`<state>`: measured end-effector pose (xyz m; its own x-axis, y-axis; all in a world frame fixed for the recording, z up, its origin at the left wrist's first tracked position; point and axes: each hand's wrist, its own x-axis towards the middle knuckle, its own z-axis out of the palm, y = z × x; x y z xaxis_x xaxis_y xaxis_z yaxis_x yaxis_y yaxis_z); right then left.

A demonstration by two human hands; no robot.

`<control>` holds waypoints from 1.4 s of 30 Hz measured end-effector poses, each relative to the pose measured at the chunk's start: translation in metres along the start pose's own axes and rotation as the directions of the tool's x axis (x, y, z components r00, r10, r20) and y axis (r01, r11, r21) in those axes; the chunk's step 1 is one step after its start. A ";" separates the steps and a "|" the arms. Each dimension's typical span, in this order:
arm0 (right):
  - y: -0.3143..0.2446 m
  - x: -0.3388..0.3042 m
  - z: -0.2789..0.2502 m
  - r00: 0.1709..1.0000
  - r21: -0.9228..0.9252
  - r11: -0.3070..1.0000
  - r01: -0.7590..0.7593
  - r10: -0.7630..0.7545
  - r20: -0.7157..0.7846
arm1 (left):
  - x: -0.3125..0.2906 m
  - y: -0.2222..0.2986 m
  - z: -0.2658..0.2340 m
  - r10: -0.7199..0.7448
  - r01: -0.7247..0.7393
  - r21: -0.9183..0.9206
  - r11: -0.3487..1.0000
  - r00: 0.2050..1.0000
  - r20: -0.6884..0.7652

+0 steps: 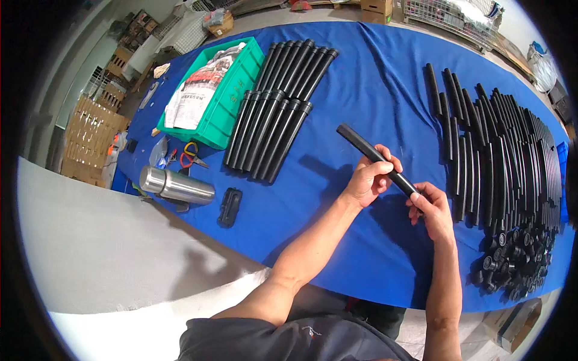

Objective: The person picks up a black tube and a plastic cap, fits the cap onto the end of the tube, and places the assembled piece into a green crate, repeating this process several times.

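A black plastic tube point(364, 146) slants across the middle of the view, held above the blue cloth. My left hand point(368, 177) wraps its fingers and thumb round the tube's middle. Lower down, my right hand point(432, 210) grips the near end, its thumb lying along the tube; that end is covered by the fingers. To the right lie many loose black tubes point(475, 144), and in front of them a heap of small black round caps point(512, 259). Capped black tubes point(265, 135) rest in two rows at the left.
A green crate point(235, 114) lined with newspaper stands at the back left. Near it are scissors point(191, 155), a steel flask point(180, 185) lying on its side and a black case point(229, 207). A blue cloth point(361, 78) covers the table; cartons point(377, 9) stand beyond.
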<state>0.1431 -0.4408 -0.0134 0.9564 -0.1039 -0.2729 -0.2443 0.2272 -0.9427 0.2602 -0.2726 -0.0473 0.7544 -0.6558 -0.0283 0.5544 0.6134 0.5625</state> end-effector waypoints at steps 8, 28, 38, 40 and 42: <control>0.000 -0.002 0.002 0.992 -0.148 0.983 0.112 -0.119 -0.043 | 0.000 -0.001 0.001 0.009 -0.009 0.001 1.000 1.000 0.027; -0.002 -0.004 0.000 0.996 -0.002 0.996 0.092 -0.092 -0.005 | 0.000 -0.005 -0.001 0.001 0.000 -0.061 0.998 1.000 0.024; -0.002 -0.002 0.002 0.996 -0.018 0.996 0.091 -0.092 -0.006 | 0.002 -0.005 -0.004 -0.007 0.009 -0.075 0.997 1.000 0.020; -0.001 -0.002 0.003 0.996 -0.011 0.996 0.086 -0.086 -0.016 | 0.002 -0.005 -0.004 -0.007 0.009 -0.074 0.997 1.000 0.018; 0.004 -0.002 0.003 0.981 -0.175 0.971 0.164 -0.180 -0.079 | 0.001 -0.004 -0.003 -0.012 0.012 -0.075 0.997 1.000 0.002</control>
<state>0.1410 -0.4366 -0.0164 0.9692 -0.2189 -0.1132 -0.1084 0.0338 -0.9935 0.2597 -0.2746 -0.0519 0.7472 -0.6637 -0.0336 0.5883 0.6370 0.4982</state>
